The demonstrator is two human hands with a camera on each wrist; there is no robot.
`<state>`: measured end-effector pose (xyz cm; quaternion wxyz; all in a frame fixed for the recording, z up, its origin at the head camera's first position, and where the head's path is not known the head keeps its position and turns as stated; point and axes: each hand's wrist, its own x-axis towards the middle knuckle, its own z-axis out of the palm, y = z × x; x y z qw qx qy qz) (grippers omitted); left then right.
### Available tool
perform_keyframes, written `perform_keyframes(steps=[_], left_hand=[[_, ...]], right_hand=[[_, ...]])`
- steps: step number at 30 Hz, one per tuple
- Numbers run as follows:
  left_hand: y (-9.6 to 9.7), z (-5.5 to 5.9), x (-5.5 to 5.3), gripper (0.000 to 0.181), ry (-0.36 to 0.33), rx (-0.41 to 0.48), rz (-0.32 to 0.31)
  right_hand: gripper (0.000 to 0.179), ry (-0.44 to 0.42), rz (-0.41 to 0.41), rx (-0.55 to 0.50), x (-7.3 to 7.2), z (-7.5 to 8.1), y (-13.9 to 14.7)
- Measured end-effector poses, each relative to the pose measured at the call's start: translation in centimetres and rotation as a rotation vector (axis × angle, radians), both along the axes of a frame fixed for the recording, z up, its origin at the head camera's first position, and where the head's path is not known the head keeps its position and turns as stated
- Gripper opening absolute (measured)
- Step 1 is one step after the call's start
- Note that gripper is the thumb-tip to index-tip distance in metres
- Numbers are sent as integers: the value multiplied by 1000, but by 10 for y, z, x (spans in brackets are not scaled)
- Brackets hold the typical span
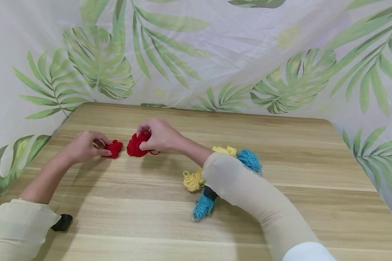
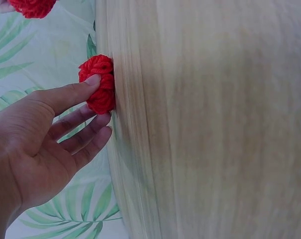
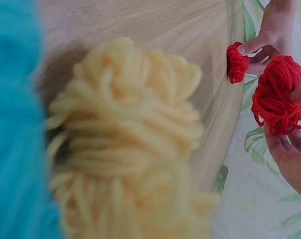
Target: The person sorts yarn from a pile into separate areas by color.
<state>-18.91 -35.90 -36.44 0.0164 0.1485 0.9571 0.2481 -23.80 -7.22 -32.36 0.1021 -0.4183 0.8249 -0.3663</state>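
Note:
On the left of the table, my left hand (image 1: pixel 85 146) pinches a small red yarn bundle (image 1: pixel 115 149) between thumb and fingers. The left wrist view shows the thumb laid across that red bundle (image 2: pixel 98 84), which sits at the table surface. Just to its right, my right hand (image 1: pixel 160 136) grips a larger, looser red yarn ball (image 1: pixel 137 145) with a loose strand trailing. In the right wrist view this larger red ball (image 3: pixel 277 94) is held between thumb and fingers, above the tabletop. A narrow gap separates the two red bundles in the head view.
Near my right forearm lie yellow yarn bundles (image 1: pixel 193 181) and blue yarn bundles (image 1: pixel 249 160), partly hidden by the sleeve. Another blue bundle (image 1: pixel 203 207) lies nearer the front. The wooden table (image 1: pixel 134 224) meets a leaf-patterned cloth (image 1: pixel 183 47) at the back.

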Motion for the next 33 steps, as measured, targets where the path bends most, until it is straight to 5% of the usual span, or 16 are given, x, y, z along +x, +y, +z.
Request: perform_keyframes(steps=[13, 33], left_hand=[[1, -1, 1, 23, -10, 18, 9], [2, 0, 2, 21, -7, 25, 5]], right_hand=[[9, 56, 50, 51, -1, -9, -29], [11, 49, -20, 126, -5, -29, -51]])
